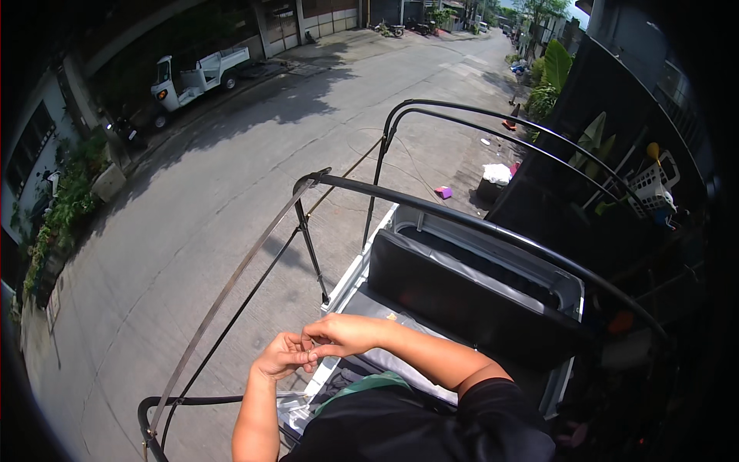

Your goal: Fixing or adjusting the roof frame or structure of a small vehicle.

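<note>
My left hand (280,357) and my right hand (336,336) meet in front of me, fingertips touching. Both are closed in a pinch. Whatever lies between the fingers, if anything, is too small to make out. Just beyond them is the white side edge (350,277) of an open vehicle body, with a black padded seat back (454,289) to its right. A black tubular frame (439,203) arches over the body. Along its left side a flat, brownish metal strip (231,285) slopes down from the upper corner, and a thin black rod (239,299) runs beside it.
A second frame hoop (493,115) stands farther off. Left lies a concrete street (177,254), with a white three-wheeled vehicle (200,81) parked across it. Along the dark wall at right are a white basket (653,185), plants (556,69) and a white bag (496,174).
</note>
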Tool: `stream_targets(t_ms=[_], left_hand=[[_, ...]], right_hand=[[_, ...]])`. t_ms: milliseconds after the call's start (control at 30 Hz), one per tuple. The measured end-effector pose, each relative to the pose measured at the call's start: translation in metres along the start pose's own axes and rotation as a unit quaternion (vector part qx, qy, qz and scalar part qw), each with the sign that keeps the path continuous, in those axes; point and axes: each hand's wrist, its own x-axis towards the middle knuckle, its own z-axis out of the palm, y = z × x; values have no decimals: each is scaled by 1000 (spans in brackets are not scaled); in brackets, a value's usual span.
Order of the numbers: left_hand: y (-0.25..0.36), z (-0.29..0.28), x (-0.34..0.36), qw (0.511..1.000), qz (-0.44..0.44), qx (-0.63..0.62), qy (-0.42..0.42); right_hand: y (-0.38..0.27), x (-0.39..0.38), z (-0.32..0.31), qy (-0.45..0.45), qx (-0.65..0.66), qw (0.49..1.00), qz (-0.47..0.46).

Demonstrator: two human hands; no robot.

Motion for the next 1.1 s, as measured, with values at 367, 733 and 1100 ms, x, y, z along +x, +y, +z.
stream_targets(t_ms=[367, 733, 1100], left_hand=[[23, -4, 67, 909, 228, -119, 327], [84, 22, 139, 888, 274, -130, 346], [131, 36, 164, 887, 359, 51, 286]], right_hand=[[-54, 54, -157, 380, -324, 866, 16], [-19, 97, -222, 219, -442, 855, 162], [-39, 96, -227, 145, -468, 857, 159]])
